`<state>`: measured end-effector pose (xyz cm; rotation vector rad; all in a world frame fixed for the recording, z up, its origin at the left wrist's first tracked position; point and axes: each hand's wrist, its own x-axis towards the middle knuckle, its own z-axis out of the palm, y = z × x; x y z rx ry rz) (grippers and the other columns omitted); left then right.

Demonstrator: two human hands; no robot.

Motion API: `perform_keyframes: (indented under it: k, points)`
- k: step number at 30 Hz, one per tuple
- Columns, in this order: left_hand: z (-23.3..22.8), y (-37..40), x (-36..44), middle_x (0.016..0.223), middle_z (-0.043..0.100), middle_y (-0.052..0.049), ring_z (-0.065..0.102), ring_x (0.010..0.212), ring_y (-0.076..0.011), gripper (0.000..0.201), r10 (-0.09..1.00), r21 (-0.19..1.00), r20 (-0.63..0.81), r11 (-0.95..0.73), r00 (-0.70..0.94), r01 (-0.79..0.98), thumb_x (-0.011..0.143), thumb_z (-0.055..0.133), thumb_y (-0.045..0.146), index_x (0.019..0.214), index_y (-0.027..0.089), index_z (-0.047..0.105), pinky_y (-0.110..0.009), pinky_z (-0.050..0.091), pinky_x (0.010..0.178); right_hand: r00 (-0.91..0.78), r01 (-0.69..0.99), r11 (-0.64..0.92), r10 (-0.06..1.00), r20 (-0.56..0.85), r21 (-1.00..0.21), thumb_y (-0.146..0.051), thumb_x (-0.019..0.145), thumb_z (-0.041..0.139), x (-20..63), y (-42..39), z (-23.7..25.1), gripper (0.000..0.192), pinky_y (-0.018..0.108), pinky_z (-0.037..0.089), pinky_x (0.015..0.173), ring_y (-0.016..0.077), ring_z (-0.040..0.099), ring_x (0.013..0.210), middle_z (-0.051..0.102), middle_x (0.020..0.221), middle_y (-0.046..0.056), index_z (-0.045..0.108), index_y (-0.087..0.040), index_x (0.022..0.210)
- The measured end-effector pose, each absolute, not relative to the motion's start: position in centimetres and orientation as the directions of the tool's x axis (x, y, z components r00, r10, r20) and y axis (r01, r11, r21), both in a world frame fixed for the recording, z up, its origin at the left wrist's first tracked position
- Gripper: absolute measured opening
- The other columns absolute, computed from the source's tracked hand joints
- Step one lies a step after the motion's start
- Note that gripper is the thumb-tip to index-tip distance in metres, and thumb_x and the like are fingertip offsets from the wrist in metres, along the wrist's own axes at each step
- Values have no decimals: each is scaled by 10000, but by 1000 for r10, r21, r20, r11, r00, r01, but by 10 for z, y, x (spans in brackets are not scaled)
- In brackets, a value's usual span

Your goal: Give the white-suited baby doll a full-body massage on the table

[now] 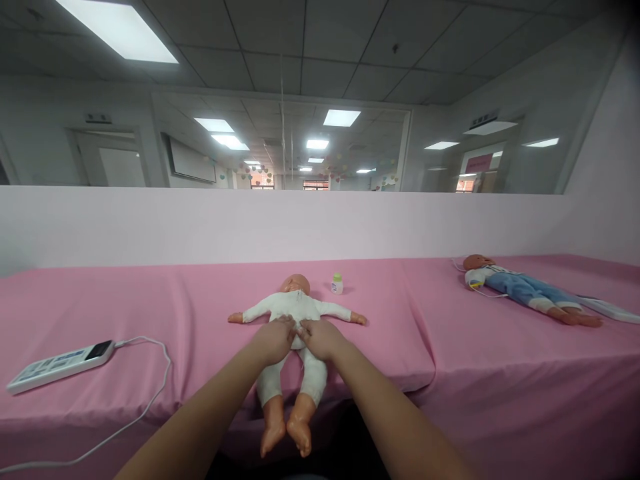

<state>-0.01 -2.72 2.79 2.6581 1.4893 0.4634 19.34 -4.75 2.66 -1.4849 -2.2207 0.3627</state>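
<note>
stretching across the whole view, a counter (pixel 150 300) draped in pink cloth carries everything. lying face down at its middle is a baby doll (pixel 293 307) in white clothes, arms spread wide, bare feet hanging past the near edge. both hands rest on its lower back, side by side and touching: the left hand (pixel 274 340) and the right hand (pixel 321 338) lie flat with fingers loosely curled, pressing on the doll and gripping nothing. well off to the right lies a second doll (pixel 525 288) in blue, on its back. at the far left sits a white control box (pixel 60 363) with a cable (pixel 150 393) trailing over the near edge. smallest is a little bottle (pixel 337 285) with a green cap, standing just beyond the doll's head. since the legs overhang the edge, a downward push toward the feet could slide the doll off the cloth; a wide sweep forward could also tip the bottle.
</note>
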Motion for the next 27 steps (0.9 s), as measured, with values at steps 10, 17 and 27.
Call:
perform_keyframes:
  k: [10, 17, 27]
  points:
    - [54, -6, 4, 1556, 546, -196, 517, 1427, -375, 574, 858, 133, 246, -490, 450, 862, 1018, 453, 331, 1520, 62, 526, -480, 369, 1203, -283, 834, 354, 933, 222, -423, -446, 1031, 450, 195, -28, 46, 408, 388, 476, 869, 319, 699, 1102, 766, 1203, 146, 722, -188, 1192]
    - [35, -11, 9, 1463, 640, -178, 613, 1327, -355, 496, 864, 145, 199, -493, 463, 858, 1016, 499, 353, 1458, 161, 619, -450, 447, 1140, -273, 829, 363, 927, 258, -426, -381, 1036, 431, 187, -26, 17, 392, 380, 465, 879, 293, 707, 1090, 764, 1235, 125, 715, -220, 1253]
    - [80, 11, 11, 1512, 598, -175, 568, 1383, -341, 520, 884, 67, 224, -434, 410, 899, 989, 494, 316, 1460, 117, 592, -427, 391, 1169, -211, 874, 287, 951, 227, -393, -379, 978, 503, 189, 0, 48, 333, 368, 468, 837, 289, 697, 1055, 770, 1159, 125, 724, -202, 1155]
